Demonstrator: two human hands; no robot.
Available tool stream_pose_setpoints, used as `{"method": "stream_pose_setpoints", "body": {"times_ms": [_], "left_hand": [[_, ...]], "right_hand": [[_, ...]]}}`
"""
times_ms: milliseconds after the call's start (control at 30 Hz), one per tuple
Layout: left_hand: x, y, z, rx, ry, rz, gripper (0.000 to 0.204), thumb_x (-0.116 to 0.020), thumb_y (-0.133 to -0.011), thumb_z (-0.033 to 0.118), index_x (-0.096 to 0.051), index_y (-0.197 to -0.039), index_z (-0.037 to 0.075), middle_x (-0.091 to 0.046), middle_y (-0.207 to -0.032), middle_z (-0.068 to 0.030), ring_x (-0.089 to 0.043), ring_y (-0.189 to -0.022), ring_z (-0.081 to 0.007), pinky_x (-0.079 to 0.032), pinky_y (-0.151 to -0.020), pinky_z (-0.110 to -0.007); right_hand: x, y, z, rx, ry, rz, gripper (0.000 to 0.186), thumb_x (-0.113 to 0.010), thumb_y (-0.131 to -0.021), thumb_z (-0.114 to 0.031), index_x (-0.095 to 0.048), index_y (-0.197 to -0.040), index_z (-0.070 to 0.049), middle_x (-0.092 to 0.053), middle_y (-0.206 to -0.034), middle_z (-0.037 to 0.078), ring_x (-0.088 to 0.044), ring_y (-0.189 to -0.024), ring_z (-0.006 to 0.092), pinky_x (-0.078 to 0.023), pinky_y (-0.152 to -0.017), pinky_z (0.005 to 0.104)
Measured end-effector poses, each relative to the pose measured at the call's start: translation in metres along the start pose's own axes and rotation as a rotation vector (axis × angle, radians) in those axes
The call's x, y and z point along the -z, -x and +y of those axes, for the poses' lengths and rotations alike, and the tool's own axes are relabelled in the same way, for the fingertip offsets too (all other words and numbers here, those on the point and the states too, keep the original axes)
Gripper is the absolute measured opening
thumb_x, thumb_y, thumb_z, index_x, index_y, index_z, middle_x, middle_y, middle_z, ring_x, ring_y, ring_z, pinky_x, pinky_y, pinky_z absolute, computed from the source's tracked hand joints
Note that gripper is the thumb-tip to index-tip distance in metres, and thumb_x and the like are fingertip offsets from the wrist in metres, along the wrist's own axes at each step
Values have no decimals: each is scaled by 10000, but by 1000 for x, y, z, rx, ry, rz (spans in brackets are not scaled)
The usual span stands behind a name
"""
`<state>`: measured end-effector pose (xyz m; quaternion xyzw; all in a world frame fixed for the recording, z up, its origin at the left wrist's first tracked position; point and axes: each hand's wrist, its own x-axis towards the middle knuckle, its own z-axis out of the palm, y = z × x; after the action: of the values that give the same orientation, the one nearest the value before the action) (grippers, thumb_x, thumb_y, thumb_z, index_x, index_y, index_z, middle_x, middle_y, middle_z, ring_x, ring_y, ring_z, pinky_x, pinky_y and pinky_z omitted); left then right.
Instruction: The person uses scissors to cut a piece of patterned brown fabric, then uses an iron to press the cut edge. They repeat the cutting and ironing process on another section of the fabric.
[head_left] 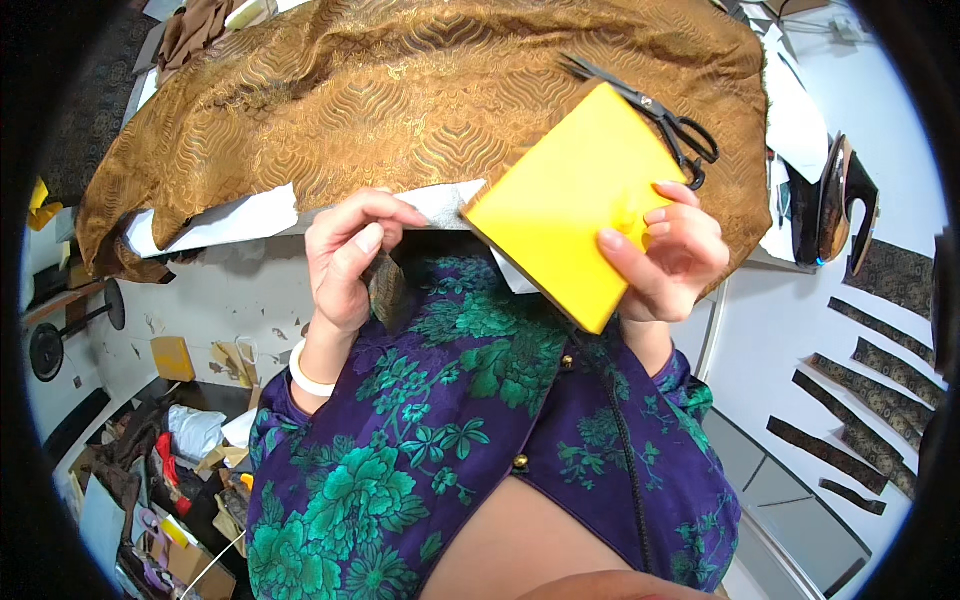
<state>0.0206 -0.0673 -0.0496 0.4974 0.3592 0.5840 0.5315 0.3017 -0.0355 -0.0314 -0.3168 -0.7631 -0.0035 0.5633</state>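
My right hand (675, 258) grips a flat yellow rectangular board (570, 200) near its right corner, thumb on its face and fingers at the edge. The board is tilted and has a small raised yellow bump beside my thumb. To the left, my left hand (348, 262) is closed, thumb against bent fingers, with a small dark brown fabric piece (387, 292) hanging from it. Black-handled scissors (655, 112) lie behind the board, partly covered by it. Beneath them spreads a large brown and gold patterned cloth (350, 120).
White paper (240, 220) shows under the cloth's near edge. At the right, a dark iron-like tool (835, 200) stands near several cut strips of dark patterned fabric (860, 405) on a white surface. Lower left holds a cluttered heap with a white plastic bag (197, 432).
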Motion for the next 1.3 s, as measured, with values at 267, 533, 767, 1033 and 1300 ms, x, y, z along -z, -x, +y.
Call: {"method": "stream_pose_setpoints", "body": {"times_ms": [267,533,767,1033,1300], "left_hand": [[-30,-27,10,-55,-173,-105,399,-562,-846,252,-674,-1081,-49,-481,-709,-6,-426,-657,-103,-337,-641,-252],[-23,-28,9,-121,-277,-210,409,-535,-782,358,-603,-850,-40,-489,-764,-72,-431,-722,-168,-322,-662,-304],[-1,-21,15,-204,-270,-83,154,-607,-812,117,-533,-827,-17,-481,-808,-70,-435,-746,-162,-322,-675,-284],[13,-16,21,-167,-25,-13,129,-586,-834,81,-570,-904,-26,-507,-856,-60,-424,-787,-135,-315,-687,-266],[-1,-24,17,-138,104,-35,123,-603,-932,46,-604,-1024,-36,-572,-943,-58,-470,-825,-102,-372,-717,-232]], "right_hand": [[-7,34,15,-1067,-1444,298,516,-712,-922,-399,-578,-1381,-203,-579,-1400,9,-511,-1328,257,-327,-1169,544],[-1,22,18,-1076,-1458,283,487,-696,-919,-458,-636,-1322,-192,-651,-1339,-20,-535,-1309,211,-338,-1158,508],[27,-30,20,-754,-615,-70,371,-806,-861,-98,-687,-1212,-91,-671,-1128,48,-641,-1019,182,-501,-905,321],[-4,-72,8,-277,68,-822,259,-803,-775,-159,-727,-996,-45,-639,-984,82,-628,-912,295,-517,-785,387],[-19,-53,13,-214,-3,-743,342,-811,-771,-285,-726,-1036,-86,-639,-951,76,-608,-938,311,-508,-812,410]]}}
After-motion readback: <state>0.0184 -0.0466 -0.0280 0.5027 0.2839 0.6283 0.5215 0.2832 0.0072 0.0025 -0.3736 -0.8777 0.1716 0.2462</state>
